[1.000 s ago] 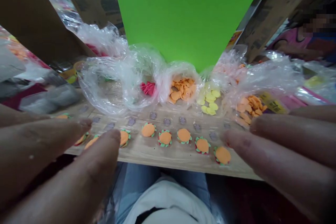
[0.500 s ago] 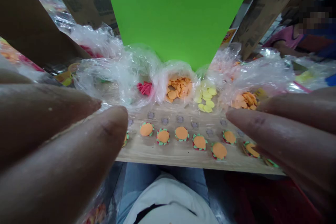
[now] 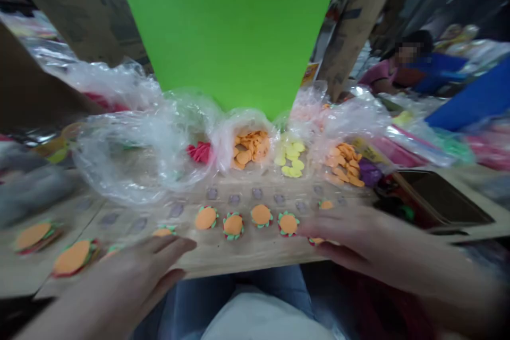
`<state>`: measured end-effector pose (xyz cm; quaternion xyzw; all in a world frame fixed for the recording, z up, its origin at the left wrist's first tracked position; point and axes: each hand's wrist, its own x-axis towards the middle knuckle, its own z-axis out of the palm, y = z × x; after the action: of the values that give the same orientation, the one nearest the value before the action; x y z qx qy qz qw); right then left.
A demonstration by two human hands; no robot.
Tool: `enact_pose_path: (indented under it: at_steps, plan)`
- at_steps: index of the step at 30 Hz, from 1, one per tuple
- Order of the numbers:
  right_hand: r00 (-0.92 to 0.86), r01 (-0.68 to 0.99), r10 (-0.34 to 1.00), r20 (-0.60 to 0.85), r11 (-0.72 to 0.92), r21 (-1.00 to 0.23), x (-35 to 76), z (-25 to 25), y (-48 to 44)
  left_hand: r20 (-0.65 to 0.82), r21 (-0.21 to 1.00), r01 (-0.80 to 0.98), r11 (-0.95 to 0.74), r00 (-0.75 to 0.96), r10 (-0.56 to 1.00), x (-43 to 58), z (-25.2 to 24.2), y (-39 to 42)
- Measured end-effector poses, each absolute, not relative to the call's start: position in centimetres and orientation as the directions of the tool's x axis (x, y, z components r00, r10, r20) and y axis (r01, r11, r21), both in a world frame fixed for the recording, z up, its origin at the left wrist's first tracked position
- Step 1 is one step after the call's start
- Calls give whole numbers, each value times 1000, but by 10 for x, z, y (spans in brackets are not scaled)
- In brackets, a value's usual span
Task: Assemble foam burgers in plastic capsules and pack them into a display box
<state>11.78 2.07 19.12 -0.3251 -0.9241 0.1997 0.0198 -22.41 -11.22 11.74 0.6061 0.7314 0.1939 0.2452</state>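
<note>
My left hand (image 3: 139,265) is low over the left part of the table, blurred, with fingers stretched out and the thumb apart. It partly covers a toy burger (image 3: 164,231) of orange, green and red foam pieces. On the right, my right hand (image 3: 354,236) is open too, thumb and fingers apart, over another burger (image 3: 316,241) that it mostly hides. Whether either hand touches the burgers I cannot tell. Between the hands lie several more burgers, such as one with a green frilled edge (image 3: 233,226). Small grey pieces (image 3: 257,193) lie behind them in a staggered row.
Clear plastic bags behind hold red pieces (image 3: 199,152), orange discs (image 3: 255,147), yellow ovals (image 3: 292,159) and more orange pieces (image 3: 346,163). A large green board (image 3: 231,32) rises behind. A dark flat device (image 3: 446,196) lies right. A person (image 3: 382,71) is in the right background.
Both hands have moved down and away from near the camera to just above the burgers. The view has turned somewhat to the right, showing more of the table.
</note>
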Motion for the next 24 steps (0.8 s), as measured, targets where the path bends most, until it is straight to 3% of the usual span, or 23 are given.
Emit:
enact_pose_path:
  at_steps: [1,2,5,7,9,11,13,15,18,21,23,24]
  plan:
    - [-804,586,553,-221,668,-459,106,167,20,-185,602,781,166,-66,981,-218,103,-101]
    - [-762,631,587,-274,577,-518,96,140,18,-234,640,752,159,-6,972,-211,86,-91]
    - [-576,701,764,-291,278,-657,78,59,9,-273,784,594,182,67,960,-190,39,-65]
    - [-549,556,785,-286,87,-827,73,26,4,-272,889,405,214,91,958,-175,21,-48]
    - [-472,282,836,-278,-155,-947,76,16,3,-328,944,71,322,110,938,-156,19,-28]
    - [-281,-92,916,-287,-323,-942,87,21,6,-446,821,-302,485,190,874,-131,29,-6]
    - [-66,-401,941,-331,-328,-855,106,29,10,-528,602,-537,591,287,799,-104,42,16]
    - [67,-521,928,-366,-280,-806,124,33,13,-553,451,-640,622,347,757,-81,53,32]
    - [129,-403,935,-330,-255,-879,142,34,31,-559,351,-691,632,387,734,-65,59,47]
    - [72,-6,991,-112,-111,-994,140,52,95,-575,350,-712,608,349,740,-60,51,55]
    - [-16,401,986,165,157,-903,125,81,165,-573,381,-742,552,279,770,-58,41,60]
    - [-85,586,951,296,288,-757,113,98,203,-578,404,-752,521,232,783,-58,37,62]
